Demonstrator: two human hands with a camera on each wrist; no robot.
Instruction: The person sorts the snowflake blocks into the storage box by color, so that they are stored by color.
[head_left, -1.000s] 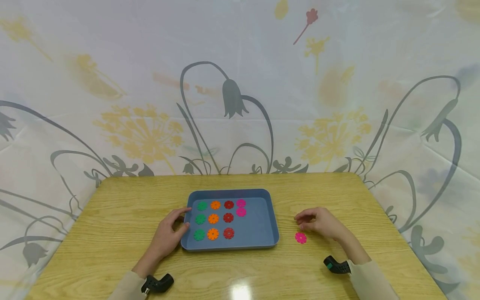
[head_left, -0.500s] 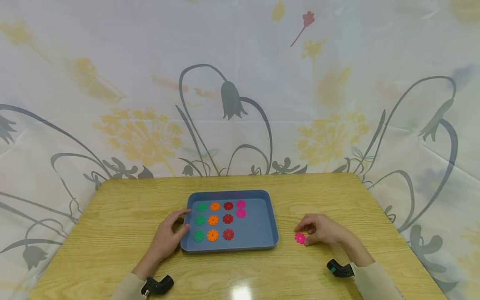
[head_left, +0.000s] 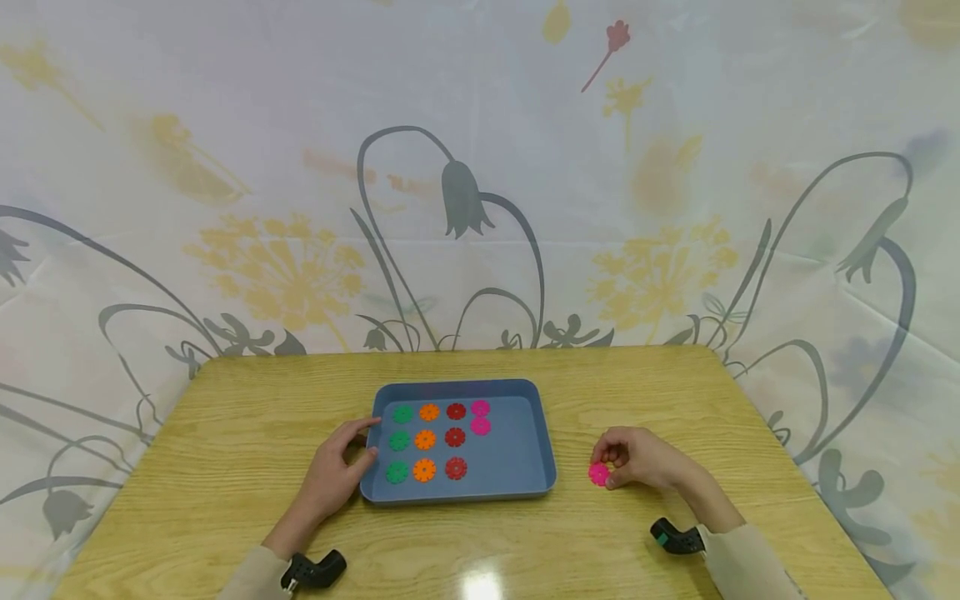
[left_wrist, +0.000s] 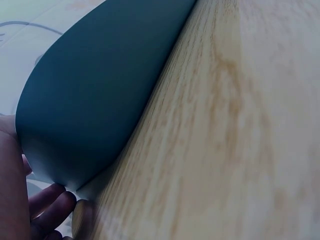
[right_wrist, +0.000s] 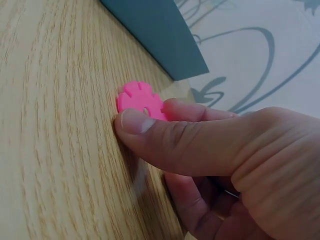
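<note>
My left hand [head_left: 337, 467] grips the left end of a blue-grey rectangular tray [head_left: 547, 454], thumb and index finger reaching over the rim. In the left wrist view, other fingers [left_wrist: 55, 210] curl below the tray's corner. Inside the tray lie notched plastic discs in columns: green [head_left: 399, 440], orange [head_left: 425, 439], red [head_left: 455, 437], and two touching pink discs [head_left: 481, 417]. Right of the tray, my right hand [head_left: 641, 458] pinches a notched pink disc [right_wrist: 137, 100] between thumb and fingers. This disc is tilted close to the tabletop; the thumb covers part of it.
Everything is on a light wooden table [head_left: 465, 542]. Behind it hangs a pale cloth with a floral print [head_left: 480, 275]. A black wrist camera [head_left: 315, 571] sits on the left wrist and another black camera [head_left: 677, 537] on the right.
My right hand has come down onto the loose pink disc, which lay flat a second ago, and now pinches it. The left hand and tray have stayed in place.
</note>
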